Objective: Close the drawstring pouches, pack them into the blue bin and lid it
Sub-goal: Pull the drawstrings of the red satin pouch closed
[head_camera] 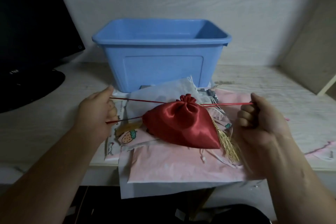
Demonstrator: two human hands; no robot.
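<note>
A red satin drawstring pouch (pixel 181 123) with its mouth gathered tight lies on a heap of other pouches. My left hand (pixel 96 111) grips the red cords on the left side, and my right hand (pixel 258 116) grips the red cords on the right, both cords stretched taut. A gold tassel (pixel 227 143) hangs by the pouch's right edge. Under it lie a white pouch (pixel 172 91), a pink pouch (pixel 181 165) and a strawberry-print pouch (pixel 127 136). The blue bin (pixel 160 54) stands open behind the heap, and no lid is in view.
A black monitor (pixel 31 23) and its round base (pixel 27 89) stand at the left. A white wall runs behind the bin, and a beige panel (pixel 312 47) closes the right side. The pink pouch overhangs the table's front edge (pixel 54 172).
</note>
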